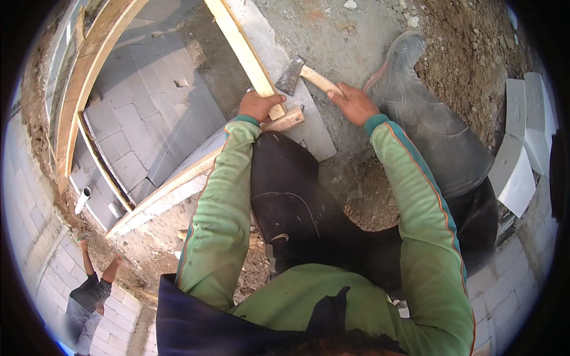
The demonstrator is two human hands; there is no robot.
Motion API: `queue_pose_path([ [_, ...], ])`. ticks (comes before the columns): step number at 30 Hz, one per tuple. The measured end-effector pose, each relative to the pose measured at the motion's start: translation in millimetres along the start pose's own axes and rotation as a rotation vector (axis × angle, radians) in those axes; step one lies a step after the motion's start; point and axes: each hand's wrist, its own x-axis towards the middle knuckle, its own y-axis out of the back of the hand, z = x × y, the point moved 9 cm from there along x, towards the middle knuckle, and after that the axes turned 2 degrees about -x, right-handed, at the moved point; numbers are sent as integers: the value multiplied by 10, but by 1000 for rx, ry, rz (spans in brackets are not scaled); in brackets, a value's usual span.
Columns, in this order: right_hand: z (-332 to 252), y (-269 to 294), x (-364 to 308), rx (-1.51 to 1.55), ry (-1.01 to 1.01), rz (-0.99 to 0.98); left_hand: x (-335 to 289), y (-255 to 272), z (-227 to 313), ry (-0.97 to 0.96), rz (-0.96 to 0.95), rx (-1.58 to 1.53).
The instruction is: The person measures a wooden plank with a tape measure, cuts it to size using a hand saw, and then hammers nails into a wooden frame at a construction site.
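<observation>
My right hand [355, 105] is closed round the wooden handle of a hatchet [319, 79]. Its dark, worn metal head [290, 75] is beside the edge of a pale wooden batten [242, 47]; I cannot tell whether they touch. Near the batten's lower end, my left hand [256, 107] is closed on the wood, fingers partly hidden. Beneath that end a second wooden piece [286, 120] crosses at an angle, close to my knee. A long timber edge [169, 193] runs from there toward the lower left.
Curved-looking planks [89, 71] stand at the upper left. Grey blocks [139, 113] lie beyond the frame. A white pipe end [83, 200] pokes up nearby. Several pale blocks [515, 172] are at the right, beyond my dark boot [415, 113]. Another person [89, 299] is at the lower left.
</observation>
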Motion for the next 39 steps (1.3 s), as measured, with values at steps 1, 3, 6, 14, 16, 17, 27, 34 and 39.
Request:
queue_pose_path([
  [1,-32,24,-4,-20,9,-20,-8,29,23,-21,31,41],
  [3,-141,35,-66,-35,15,-50,-24,11,59,-75,-3,102],
  [6,-414,96,-207,-202,-18,51,42,26,36,-93,-31,161],
  [14,33,-87,33,41,-74,-156,87,31,-45,-73,39,134],
  [16,18,-60,-3,-29,-63,-65,87,43,-10,-86,27,123],
  [17,-14,-8,-17,-104,-45,31,93,18,-11,-78,20,125],
  [27,91,-212,-159,248,-347,-279,8,50,-49,30,35,232],
  [34,88,-124,-74,49,-32,67,-45,-66,6,-37,-42,-89],
  [39,-30,-44,78,90,-58,59,8,19,-11,-29,-6,121],
])
